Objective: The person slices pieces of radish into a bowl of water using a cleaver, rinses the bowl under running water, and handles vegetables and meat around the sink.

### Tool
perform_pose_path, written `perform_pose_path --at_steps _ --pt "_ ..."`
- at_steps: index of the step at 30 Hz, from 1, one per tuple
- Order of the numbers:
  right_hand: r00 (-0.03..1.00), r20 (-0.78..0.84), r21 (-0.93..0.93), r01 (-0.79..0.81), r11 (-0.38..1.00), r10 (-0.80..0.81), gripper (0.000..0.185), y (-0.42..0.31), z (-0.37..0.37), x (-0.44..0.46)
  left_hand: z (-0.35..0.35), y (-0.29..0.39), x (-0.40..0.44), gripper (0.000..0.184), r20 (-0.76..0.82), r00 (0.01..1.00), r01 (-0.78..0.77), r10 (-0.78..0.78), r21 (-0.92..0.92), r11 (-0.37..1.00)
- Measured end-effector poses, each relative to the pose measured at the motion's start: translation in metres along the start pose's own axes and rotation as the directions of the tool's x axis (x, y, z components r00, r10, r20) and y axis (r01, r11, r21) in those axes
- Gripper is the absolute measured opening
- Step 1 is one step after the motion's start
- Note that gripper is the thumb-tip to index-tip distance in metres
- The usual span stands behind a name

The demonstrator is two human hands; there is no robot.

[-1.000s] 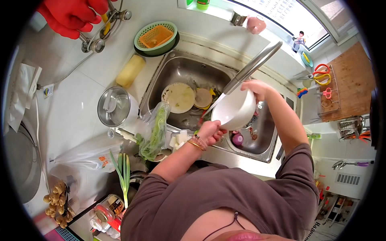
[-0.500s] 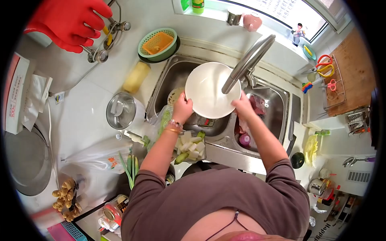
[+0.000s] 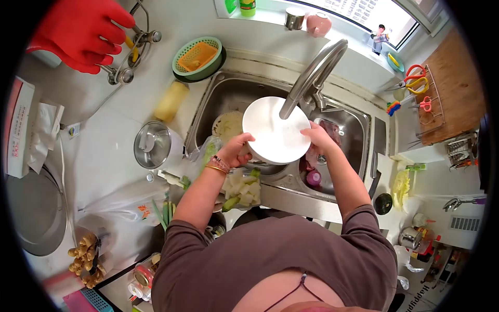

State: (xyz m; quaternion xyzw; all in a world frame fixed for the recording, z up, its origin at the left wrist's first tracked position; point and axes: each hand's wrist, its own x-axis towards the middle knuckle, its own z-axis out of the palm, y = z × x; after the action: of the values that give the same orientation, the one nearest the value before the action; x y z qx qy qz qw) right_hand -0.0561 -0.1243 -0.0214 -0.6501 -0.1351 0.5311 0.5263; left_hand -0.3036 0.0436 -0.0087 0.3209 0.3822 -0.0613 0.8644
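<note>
A white bowl is held over the double sink, below the tip of the curved metal faucet. My left hand grips its left rim. On the opposite side, my right hand is closed on the right rim. Behind the bowl's left edge, a round dish with pale contents sits in the left basin. The right basin holds a purple onion and a wrapped package. Cut pale green vegetable pieces lie near my left forearm.
Left of the sink are a steel pot, a yellowish cylindrical item and a green basket. Red gloves hang at upper left. Scissors hang on the right beside a wooden board.
The bowl has come closer to my body and turned, so its inside shows less clearly. Both hands stay on its rim, and the left has shifted its hold lower.
</note>
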Motion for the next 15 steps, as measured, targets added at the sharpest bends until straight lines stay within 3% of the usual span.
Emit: perform_pose_path --at_steps 1,2,4,5,6,7,8,9,11,15 --pt "0.985 -0.074 -0.183 0.137 0.973 -0.153 0.04 0.006 0.009 0.007 -0.014 -0.003 0.009 0.028 0.056 0.998 -0.024 0.024 0.008 1.0" --pt "0.914 -0.072 -0.395 0.342 0.852 -0.4 0.036 0.004 0.019 0.006 -0.01 -0.003 0.005 0.031 -0.004 0.996 -0.09 0.091 0.044 0.995" --pt "0.622 0.086 -0.733 0.568 0.373 -0.778 0.028 -0.006 0.04 -0.006 0.006 -0.009 0.0 0.039 -0.109 0.969 -0.21 0.223 0.122 0.97" --pt "0.433 0.233 -0.821 0.567 0.062 -0.87 0.024 -0.008 0.051 -0.009 0.005 -0.01 0.006 0.046 -0.112 0.971 -0.198 0.21 0.106 0.974" --pt "0.848 0.054 -0.665 0.424 0.615 -0.527 0.024 -0.003 0.064 -0.004 0.009 -0.01 0.009 0.047 -0.133 0.96 -0.234 0.248 0.118 0.965" --pt "0.981 -0.125 -0.378 0.094 0.921 -0.151 0.021 0.005 0.073 0.014 0.015 -0.015 0.01 0.048 -0.153 0.947 -0.263 0.281 0.131 0.956" --pt "0.948 -0.148 -0.005 -0.286 0.958 0.282 0.019 0.014 0.077 0.038 0.02 -0.019 0.011 0.049 -0.172 0.933 -0.292 0.315 0.146 0.945" --pt "0.963 -0.119 0.192 -0.216 0.957 0.241 0.019 0.022 0.077 0.062 0.022 -0.021 0.013 0.052 -0.181 0.933 -0.286 0.311 0.153 0.946" --pt "0.987 -0.083 0.553 -0.071 0.83 0.14 0.022 0.031 0.071 0.104 0.024 -0.023 0.017 0.051 -0.141 0.963 -0.217 0.231 0.108 0.97" --pt "0.886 0.362 0.353 -0.42 0.836 0.292 0.027 0.028 0.112 0.13 0.027 -0.02 0.016 0.04 -0.163 0.971 -0.174 0.175 0.019 0.985"
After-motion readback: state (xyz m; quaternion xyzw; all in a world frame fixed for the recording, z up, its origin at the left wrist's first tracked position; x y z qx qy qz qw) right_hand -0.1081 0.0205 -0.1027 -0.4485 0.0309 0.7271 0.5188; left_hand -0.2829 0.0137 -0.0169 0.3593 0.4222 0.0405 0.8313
